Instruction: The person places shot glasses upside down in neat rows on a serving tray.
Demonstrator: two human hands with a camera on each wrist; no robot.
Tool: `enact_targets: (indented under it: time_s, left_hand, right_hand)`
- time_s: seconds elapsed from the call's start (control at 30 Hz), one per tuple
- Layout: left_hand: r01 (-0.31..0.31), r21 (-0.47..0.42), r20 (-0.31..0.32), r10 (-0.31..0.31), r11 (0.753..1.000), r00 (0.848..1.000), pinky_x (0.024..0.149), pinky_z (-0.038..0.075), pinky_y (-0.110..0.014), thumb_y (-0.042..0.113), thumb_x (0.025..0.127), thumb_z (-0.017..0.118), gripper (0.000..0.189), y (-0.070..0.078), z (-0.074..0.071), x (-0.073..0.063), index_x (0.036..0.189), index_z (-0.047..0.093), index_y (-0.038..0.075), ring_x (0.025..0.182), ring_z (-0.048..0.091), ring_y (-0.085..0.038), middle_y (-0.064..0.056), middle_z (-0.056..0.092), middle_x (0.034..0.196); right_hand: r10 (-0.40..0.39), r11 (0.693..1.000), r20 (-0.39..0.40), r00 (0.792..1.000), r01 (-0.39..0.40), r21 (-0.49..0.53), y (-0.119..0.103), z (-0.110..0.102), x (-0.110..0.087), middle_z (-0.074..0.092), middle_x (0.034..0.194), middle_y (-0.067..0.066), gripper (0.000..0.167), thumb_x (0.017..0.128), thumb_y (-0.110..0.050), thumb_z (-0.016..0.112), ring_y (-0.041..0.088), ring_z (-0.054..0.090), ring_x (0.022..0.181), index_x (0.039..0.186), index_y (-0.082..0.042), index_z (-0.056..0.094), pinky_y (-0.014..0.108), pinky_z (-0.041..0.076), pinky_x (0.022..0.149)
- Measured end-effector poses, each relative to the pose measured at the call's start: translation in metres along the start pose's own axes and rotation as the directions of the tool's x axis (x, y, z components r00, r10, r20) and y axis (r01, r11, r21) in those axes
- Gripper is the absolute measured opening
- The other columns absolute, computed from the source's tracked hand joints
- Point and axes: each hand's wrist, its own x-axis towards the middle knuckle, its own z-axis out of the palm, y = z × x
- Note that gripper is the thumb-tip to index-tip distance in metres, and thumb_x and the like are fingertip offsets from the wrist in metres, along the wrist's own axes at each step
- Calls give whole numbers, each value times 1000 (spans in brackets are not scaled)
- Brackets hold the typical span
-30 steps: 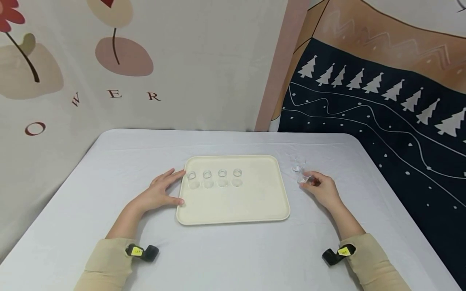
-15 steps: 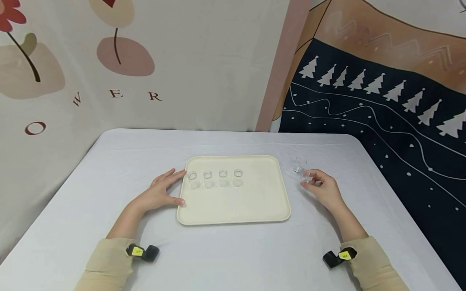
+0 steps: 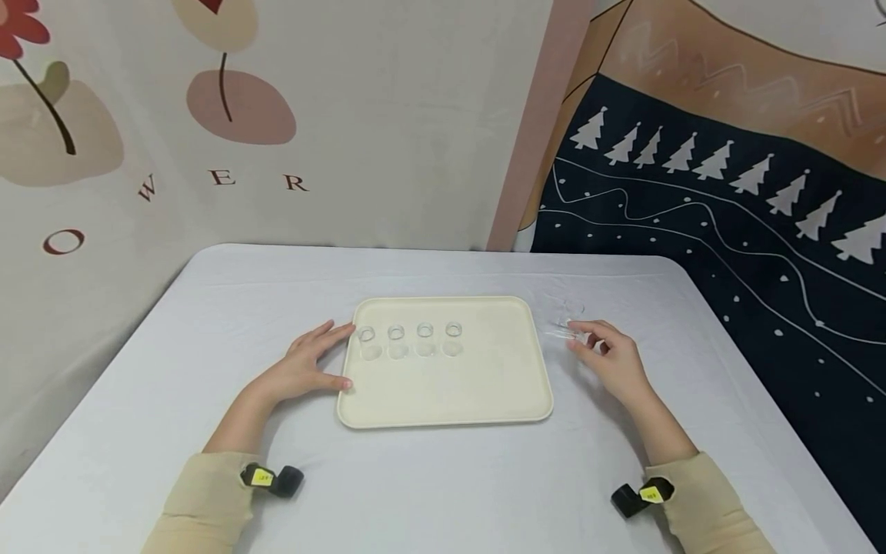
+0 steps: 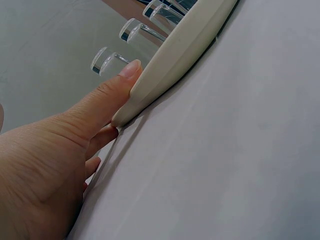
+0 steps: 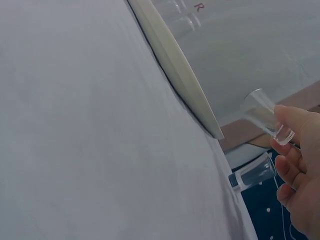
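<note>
My right hand (image 3: 609,358) pinches a small clear shot glass (image 5: 261,114) just off the tray's right side. In the right wrist view this glass lies tilted, its thick base by my fingertips and its mouth pointing away. Another clear shot glass (image 5: 254,172) stands upright on the table beyond that hand. My left hand (image 3: 298,369) touches the left edge of the cream tray (image 3: 443,400), thumb and fingers spread along the rim. Several shot glasses (image 3: 425,338) stand upside down in a row on the tray's far left half, bases up.
A white cloth covers the table (image 3: 450,485). Behind it hangs a pale curtain (image 3: 388,154) with printed flowers, and a dark cloth (image 3: 692,223) with white trees hangs at the right. The tray's right half is bare.
My right hand has tipped the shot glass over so that it now points left toward the tray. The left hand and the glasses in the row stay put.
</note>
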Motion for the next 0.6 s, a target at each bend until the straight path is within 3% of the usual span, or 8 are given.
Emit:
enact_targets:
  time_s: [0.23,0.6]
  left_hand:
    - [-12,0,0,12,1000,1000,99,6,-76,50,64,82,106,1,-1,0,150,32,16,140,3,-48,-20,16,156]
    - [-19,0,9,19,1000,1000,99,6,-76,50,64,83,106,0,-2,-1,151,32,15,139,3,-49,-21,15,156]
  right_hand:
    - [-101,994,-25,995,102,26,-19,7,7,61,86,5,30,81,-2,76,12,46,70,110,-3,70,21,34,55]
    - [-64,997,44,997,62,36,-47,29,20,60,86,4,33,81,-10,78,23,45,70,113,-7,69,26,34,56]
